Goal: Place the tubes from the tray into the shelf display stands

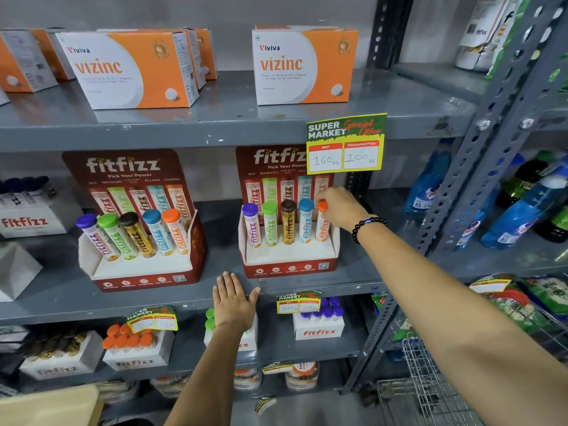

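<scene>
Two red fitfizz display stands sit on the middle shelf. The left stand (190,259) holds several tubes with purple, green, black, blue and orange caps. The right stand (333,256) holds the same colours. My right hand (341,207) grips the orange-capped tube (322,227) at its cap, in the rightmost slot of the right stand. My left hand (234,298) lies flat, fingers apart, on the front edge of the shelf (92,305) between the two stands. The tray is not clearly in view.
Vizinc boxes (304,64) stand on the shelf above. A price card (345,142) hangs over the right stand's top. White fitfizz boxes (318,325) of tubes fill the lower shelf. Blue bottles (430,179) and a wire basket (430,379) are to the right.
</scene>
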The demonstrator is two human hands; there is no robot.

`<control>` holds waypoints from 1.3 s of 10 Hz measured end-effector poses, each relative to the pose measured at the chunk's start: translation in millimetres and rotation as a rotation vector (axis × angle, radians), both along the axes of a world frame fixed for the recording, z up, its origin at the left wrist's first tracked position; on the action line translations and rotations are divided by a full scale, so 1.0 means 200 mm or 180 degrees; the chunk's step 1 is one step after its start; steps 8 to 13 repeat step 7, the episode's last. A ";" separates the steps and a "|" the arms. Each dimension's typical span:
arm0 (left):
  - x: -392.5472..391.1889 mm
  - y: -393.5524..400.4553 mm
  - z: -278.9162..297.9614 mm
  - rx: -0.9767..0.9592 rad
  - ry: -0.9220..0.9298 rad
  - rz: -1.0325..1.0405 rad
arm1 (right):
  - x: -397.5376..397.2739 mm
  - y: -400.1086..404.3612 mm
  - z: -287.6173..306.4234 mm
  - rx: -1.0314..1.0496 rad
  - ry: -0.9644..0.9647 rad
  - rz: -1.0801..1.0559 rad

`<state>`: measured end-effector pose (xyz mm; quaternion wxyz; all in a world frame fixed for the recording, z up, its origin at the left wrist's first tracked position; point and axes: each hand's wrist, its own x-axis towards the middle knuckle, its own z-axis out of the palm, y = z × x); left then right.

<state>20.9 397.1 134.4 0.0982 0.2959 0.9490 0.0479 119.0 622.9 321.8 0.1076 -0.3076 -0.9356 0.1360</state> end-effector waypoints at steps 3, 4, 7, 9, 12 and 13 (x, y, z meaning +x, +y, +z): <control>0.01 0.00 0.01 0.0020 -0.0012 -0.0022 | 0.00 0.02 -0.01 -0.0092 0.0015 0.0027; 0.01 0.00 0.02 -0.0013 -0.0027 -0.0022 | -0.01 0.02 -0.02 -0.0130 0.0074 0.0065; -0.03 -0.01 0.12 0.0044 -0.0516 0.0009 | 0.12 -0.09 -0.11 -0.0032 0.0512 0.0123; -0.03 -0.01 0.12 0.0044 -0.0516 0.0009 | 0.12 -0.09 -0.11 -0.0032 0.0512 0.0123; -0.03 -0.01 0.12 0.0044 -0.0516 0.0009 | 0.12 -0.09 -0.11 -0.0032 0.0512 0.0123; -0.03 -0.01 0.12 0.0044 -0.0516 0.0009 | 0.12 -0.09 -0.11 -0.0032 0.0512 0.0123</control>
